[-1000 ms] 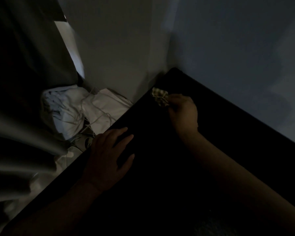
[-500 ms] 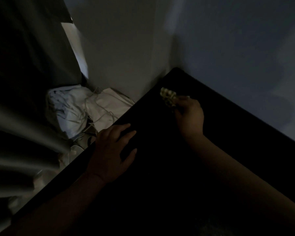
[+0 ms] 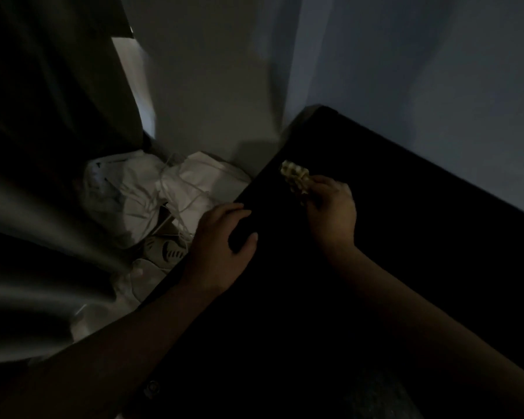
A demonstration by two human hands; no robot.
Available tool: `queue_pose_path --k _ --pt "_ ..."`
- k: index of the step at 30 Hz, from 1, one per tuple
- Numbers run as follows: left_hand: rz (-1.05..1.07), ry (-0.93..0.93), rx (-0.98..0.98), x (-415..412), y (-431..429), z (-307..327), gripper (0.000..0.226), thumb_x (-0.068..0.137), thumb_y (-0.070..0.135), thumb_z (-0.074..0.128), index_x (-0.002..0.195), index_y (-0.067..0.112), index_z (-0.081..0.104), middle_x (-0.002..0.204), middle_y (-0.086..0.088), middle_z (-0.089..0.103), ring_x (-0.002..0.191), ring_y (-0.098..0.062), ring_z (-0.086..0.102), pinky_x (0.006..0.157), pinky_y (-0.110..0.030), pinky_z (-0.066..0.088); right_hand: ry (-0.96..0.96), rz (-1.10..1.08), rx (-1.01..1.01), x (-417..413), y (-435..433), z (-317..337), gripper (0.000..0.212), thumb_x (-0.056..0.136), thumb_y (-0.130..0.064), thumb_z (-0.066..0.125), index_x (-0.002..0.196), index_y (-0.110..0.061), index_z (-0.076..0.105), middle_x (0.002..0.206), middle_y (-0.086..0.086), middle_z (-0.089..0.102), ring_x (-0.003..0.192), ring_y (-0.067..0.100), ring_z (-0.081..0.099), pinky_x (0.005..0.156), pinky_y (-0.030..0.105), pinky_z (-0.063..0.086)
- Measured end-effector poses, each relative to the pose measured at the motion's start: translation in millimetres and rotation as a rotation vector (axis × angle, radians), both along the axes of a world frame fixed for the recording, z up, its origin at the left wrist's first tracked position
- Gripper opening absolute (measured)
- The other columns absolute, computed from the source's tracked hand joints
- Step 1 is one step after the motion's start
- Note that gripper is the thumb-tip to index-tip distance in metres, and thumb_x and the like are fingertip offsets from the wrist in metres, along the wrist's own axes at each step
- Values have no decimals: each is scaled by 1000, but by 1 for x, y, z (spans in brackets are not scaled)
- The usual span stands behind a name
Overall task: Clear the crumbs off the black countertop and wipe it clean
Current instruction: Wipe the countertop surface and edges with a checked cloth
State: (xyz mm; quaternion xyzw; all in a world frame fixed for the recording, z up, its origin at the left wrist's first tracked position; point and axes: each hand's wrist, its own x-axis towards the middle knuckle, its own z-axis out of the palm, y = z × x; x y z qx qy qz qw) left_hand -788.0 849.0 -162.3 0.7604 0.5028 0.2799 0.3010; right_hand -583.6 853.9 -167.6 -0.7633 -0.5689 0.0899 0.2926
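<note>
The scene is very dim. The black countertop runs from its far corner near the wall down to the lower right. My right hand pinches a small checked cloth, bunched up, close to the counter's left edge. My left hand sits at the left edge of the counter with its fingers curved over the surface and its thumb spread, holding nothing. Crumbs cannot be made out in the dark.
Left of the counter, lower down, lies a heap of white bags and cloth with strings. A dark curtain hangs at the far left. Pale walls meet behind the counter's far corner.
My right hand has carried the cloth a little along the counter's left edge. My left hand has slid toward that edge and its fingers have curled more. The camera has shifted.
</note>
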Motion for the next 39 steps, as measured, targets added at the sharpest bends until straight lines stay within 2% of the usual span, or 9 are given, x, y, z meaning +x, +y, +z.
queue_pose_path --k 3,8,15,18,21,25,30,35,39 --pt "-26 92 36 -36 1 2 43 83 39 51 113 9 62 114 -6 58 106 -23 55 92 -35 45 16 118 10 -32 -28 0 27 82 -4 65 106 -13 73 113 4 68 101 28 57 86 28 41" --pt "7 84 42 -80 -7 -7 27 85 16 67 111 11 62 107 8 50 97 -16 56 83 -17 39 82 2 37 -40 -37 10 23 80 -6 70 103 -9 74 109 6 70 102 28 60 89 28 43" --pt "24 19 -76 -109 -30 -21 24 86 18 66 109 13 65 103 -2 59 91 -17 62 81 -34 52 75 -57 33 -87 -66 1 24 81 -7 71 105 -10 74 111 6 68 101 28 59 88 27 42" --pt "40 -105 -183 -119 -35 -22 16 87 16 64 101 24 65 100 7 61 94 -11 62 81 -27 51 101 22 12 -113 -93 -3 27 79 -9 74 105 -15 74 110 1 68 99 22 58 86 19 38" --pt "14 -114 -207 -127 -36 -24 20 88 14 62 104 25 65 100 10 63 97 -6 62 80 -14 47 154 38 11 -118 -102 2 23 78 -13 75 101 -16 75 106 -2 70 98 19 59 83 21 43" --pt "30 -146 -222 -134 -43 -29 23 87 9 63 108 16 66 102 5 64 97 -11 62 84 -28 49 109 -108 37 -108 -98 9 22 81 -12 72 102 -14 75 108 1 69 101 23 60 87 23 41" --pt "75 -185 -280 -146 -53 -33 25 87 12 64 107 26 64 99 21 59 92 10 56 76 1 38 79 -17 34 -143 -136 -1 32 77 -1 72 105 -16 74 113 2 68 102 25 60 91 20 38" --pt "87 -190 -313 -160 -61 -33 26 86 11 65 111 19 66 100 15 60 91 15 51 73 4 36 103 97 -21 -181 -178 -1 31 75 -8 76 103 -23 74 110 -6 69 100 18 60 87 18 41" --pt "126 -248 -387 -172 -67 -34 23 86 12 66 105 25 66 98 14 63 88 12 54 70 2 40 167 5 17 -177 -174 9 25 78 -12 76 102 -19 75 106 -3 70 97 20 60 83 18 41"
